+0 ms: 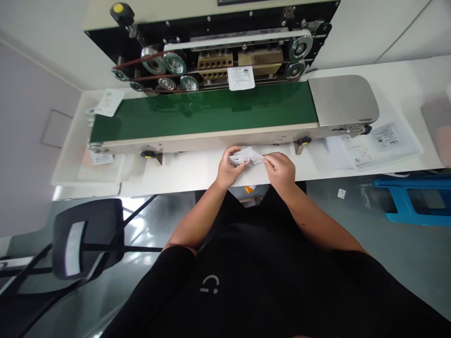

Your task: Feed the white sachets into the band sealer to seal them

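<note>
White printed packet (244, 156) is sitting between both hands, over the white table (190, 174) near its front edge. Left hand (229, 169) is pinching one end, fingers closed on it; right hand (280, 172) is pinching the other end the same way. Green conveyor belt (204, 112) of the band sealer (225, 58) is running along just beyond, not touching the packet. Printed bags (382, 143) are lying well right on the table.
</note>
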Demonstrator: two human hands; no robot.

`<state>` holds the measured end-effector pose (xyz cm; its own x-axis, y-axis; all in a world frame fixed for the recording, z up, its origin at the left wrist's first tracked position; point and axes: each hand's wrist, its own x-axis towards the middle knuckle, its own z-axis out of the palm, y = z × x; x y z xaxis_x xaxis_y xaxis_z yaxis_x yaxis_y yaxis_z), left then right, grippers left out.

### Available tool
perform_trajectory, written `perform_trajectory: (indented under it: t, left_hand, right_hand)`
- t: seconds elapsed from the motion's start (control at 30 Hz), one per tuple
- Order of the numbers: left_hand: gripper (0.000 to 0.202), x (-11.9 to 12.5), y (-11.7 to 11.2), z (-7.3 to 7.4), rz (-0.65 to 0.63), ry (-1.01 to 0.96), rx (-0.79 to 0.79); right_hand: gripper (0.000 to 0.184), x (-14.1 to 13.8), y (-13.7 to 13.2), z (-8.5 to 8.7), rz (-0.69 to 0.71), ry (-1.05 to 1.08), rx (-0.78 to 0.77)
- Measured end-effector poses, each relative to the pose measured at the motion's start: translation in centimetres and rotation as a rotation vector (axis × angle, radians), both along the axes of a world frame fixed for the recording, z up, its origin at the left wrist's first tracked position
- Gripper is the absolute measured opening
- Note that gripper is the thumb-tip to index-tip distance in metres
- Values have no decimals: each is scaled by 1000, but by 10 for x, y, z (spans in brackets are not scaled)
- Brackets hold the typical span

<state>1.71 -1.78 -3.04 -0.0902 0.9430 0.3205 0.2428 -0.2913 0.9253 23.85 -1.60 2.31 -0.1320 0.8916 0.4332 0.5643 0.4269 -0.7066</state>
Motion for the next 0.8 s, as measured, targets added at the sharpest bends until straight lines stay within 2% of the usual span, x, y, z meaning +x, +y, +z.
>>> perform_trajectory:
  t: [0.1,0.17,0.23,0.33,0.4,0.53,0.67,0.73,0.8]
  left_hand:
    - [65,1,-1,3,9,-20,-32]
    - [63,2,-2,7,16,-31,-55]
    - [63,2,-3,10,18,-38,-71]
    - [62,3,-4,14,16,-39,-88]
    - [61,3,-4,16,19,-33,-91]
    - [59,4,-4,17,24,-25,-94]
    - [59,3,-4,16,16,-40,-90]
    - [60,3,-4,15,9,-51,-88]
    - [60,4,-4,15,10,-54,-91]
  right_hand:
    - [22,20,14,26,-47,206,-130]
    - [17,39,33,51,-95,410,-222]
    - [12,60,60,80,-146,566,-245]
    - [17,84,103,118,-263,621,-298]
    - [19,92,128,135,-336,608,-380]
    - [25,86,162,146,-360,592,-514]
    - [32,67,185,143,-242,601,-615]
    - [33,57,188,142,-166,579,-648]
    - [31,47,178,140,-182,543,-572]
